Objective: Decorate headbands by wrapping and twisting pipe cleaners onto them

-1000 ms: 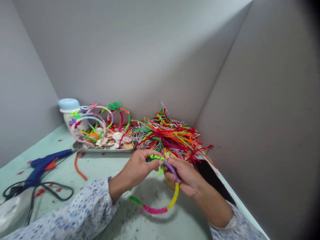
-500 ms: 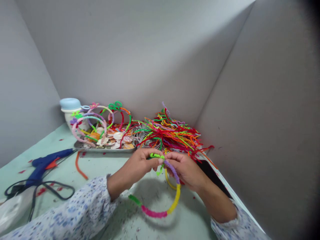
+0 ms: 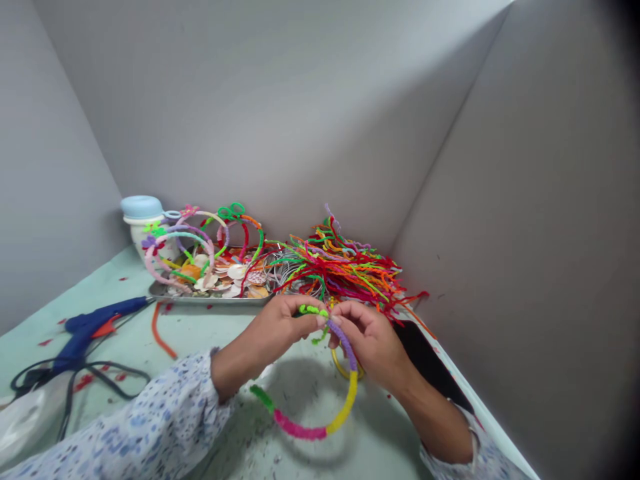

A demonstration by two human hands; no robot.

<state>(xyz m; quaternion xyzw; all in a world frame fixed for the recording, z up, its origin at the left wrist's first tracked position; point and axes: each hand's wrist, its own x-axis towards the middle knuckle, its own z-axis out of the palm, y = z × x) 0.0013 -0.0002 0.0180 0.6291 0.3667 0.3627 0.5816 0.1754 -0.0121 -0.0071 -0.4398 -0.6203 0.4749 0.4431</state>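
Between my hands is a headband (image 3: 341,415) wrapped in purple, yellow, pink and green pipe cleaner, its curve hanging down over the table. My right hand (image 3: 373,340) pinches it near the purple end. A lime-green pipe cleaner (image 3: 311,310) is coiled at that same end, and my left hand (image 3: 275,333) grips it between thumb and fingers. One short lime tail dangles below the fingertips. The exact spot where the two meet is partly covered by my fingers. Behind my right hand, a yellow ring-shaped piece (image 3: 341,365) lies on the table, partly hidden.
A metal tray (image 3: 215,301) holds shells and several decorated headbands (image 3: 213,250). To its right lies a pile of pipe cleaners (image 3: 350,267). At left are a blue glue gun (image 3: 87,330) with its cord, an orange pipe cleaner (image 3: 159,333) and a white blue-lidded jar (image 3: 143,220).
The headband's hanging curve has swung slightly left. My right hand's fingers have shifted a little at the purple end, while my left hand keeps its pinch.
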